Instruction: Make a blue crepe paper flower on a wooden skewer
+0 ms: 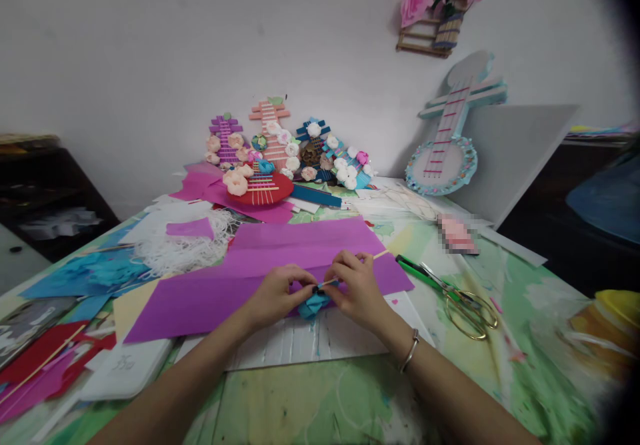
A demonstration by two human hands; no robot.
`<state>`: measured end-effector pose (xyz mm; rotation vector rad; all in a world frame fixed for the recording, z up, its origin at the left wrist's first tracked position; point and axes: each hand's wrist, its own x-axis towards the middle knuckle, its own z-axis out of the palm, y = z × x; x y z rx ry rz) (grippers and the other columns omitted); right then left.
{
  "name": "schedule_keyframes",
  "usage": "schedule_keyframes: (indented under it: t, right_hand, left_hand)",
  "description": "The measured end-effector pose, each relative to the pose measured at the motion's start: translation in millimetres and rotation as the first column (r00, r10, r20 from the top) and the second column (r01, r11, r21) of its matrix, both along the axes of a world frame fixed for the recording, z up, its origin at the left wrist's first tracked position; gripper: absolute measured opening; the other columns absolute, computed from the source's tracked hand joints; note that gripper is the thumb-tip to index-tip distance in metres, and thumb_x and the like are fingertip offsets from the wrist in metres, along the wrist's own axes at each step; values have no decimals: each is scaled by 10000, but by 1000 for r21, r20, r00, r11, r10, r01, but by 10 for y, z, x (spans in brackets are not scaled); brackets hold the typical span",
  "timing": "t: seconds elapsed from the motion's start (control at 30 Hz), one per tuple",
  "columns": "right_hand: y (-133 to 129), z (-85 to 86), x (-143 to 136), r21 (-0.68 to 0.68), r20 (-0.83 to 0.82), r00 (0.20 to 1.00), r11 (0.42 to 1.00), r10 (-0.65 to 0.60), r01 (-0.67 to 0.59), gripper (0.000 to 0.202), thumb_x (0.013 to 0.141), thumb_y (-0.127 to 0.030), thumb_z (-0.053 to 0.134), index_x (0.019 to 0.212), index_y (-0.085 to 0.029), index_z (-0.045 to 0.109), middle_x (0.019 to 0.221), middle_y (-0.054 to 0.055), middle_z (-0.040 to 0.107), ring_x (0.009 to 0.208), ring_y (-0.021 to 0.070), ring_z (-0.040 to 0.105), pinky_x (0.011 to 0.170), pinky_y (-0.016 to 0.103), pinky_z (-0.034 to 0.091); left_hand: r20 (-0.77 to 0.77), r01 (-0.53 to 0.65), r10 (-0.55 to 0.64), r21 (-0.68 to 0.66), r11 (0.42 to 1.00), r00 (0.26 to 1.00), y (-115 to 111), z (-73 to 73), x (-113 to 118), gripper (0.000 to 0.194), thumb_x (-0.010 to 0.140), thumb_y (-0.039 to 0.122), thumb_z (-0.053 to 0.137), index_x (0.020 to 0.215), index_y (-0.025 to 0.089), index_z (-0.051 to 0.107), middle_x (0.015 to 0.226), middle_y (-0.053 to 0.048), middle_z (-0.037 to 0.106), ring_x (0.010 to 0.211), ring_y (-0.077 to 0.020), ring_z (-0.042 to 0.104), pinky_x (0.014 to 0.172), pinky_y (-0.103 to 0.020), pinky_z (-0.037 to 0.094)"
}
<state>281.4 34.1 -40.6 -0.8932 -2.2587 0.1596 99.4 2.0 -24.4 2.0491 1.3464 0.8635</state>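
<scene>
Between my two hands is a small crumpled piece of blue crepe paper. My left hand pinches its upper edge between thumb and fingers. My right hand is closed at the paper's right side, and a thin wooden stick juts out past its knuckles to the upper right. The stick's other end is hidden by my fingers. Under my hands lie a large purple paper sheet and a white board with clear glossy strips.
Gold-handled scissors and a green cutter lie at the right. White shredded strips, blue crepe paper and a white box are on the left. Decorated paper instruments stand by the wall. A yellow-lidded jar stands far right.
</scene>
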Motion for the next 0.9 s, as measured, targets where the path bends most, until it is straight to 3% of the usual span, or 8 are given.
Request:
schedule_keyframes:
  t: [0.3,0.5,0.57,0.67,0.77,0.9]
  right_hand:
    - [-30,86,17,43,43,998,998,40,-42,66,788,-159,524,838,-176,563,855,29,554,814,158,495,815,340,262]
    - [-38,104,24,131,-126,991,990,-38,55,95,828,-195,499,882,-182,576,896,53,573,902,189,490,845,357,291]
    - [-54,104,15,85,-186,982,996,-18,34,107,835,-192,486,849,-181,591,836,47,571,832,173,500,775,324,334]
    - [-84,85,-37,-132,-237,970,988,48,-81,91,820,-210,520,806,-174,603,682,9,538,640,127,477,606,258,349]
    - [-95,38,-114,-397,-344,939,906,4,-149,115,794,-277,569,794,-173,615,642,-4,543,567,107,451,533,235,331]
    - [-75,-3,-175,-646,-564,815,686,-135,-333,212,720,-369,635,730,-157,625,607,-2,552,535,97,451,496,225,326]
  left_hand:
    - [-4,-12,12,48,999,1000,8,13,-29,143,754,219,538,778,180,674,780,-30,678,741,-158,593,622,-224,421]
    - [58,-125,123,25,992,991,30,38,-51,155,753,243,540,778,172,675,762,-29,683,719,-164,594,639,-251,423]
    - [108,-169,168,-3,986,980,36,42,-54,162,755,250,540,774,170,679,754,-28,690,701,-163,597,641,-256,426]
    - [181,-204,206,-27,979,962,32,42,-47,177,753,271,548,786,168,688,745,-30,696,681,-162,598,618,-253,428]
    - [212,-227,224,-10,974,951,17,36,-20,170,734,271,571,794,169,693,748,-32,697,702,-166,604,632,-256,437]
    - [210,-227,222,0,974,952,2,20,27,154,721,268,588,778,174,696,725,-26,697,697,-166,609,639,-262,449]
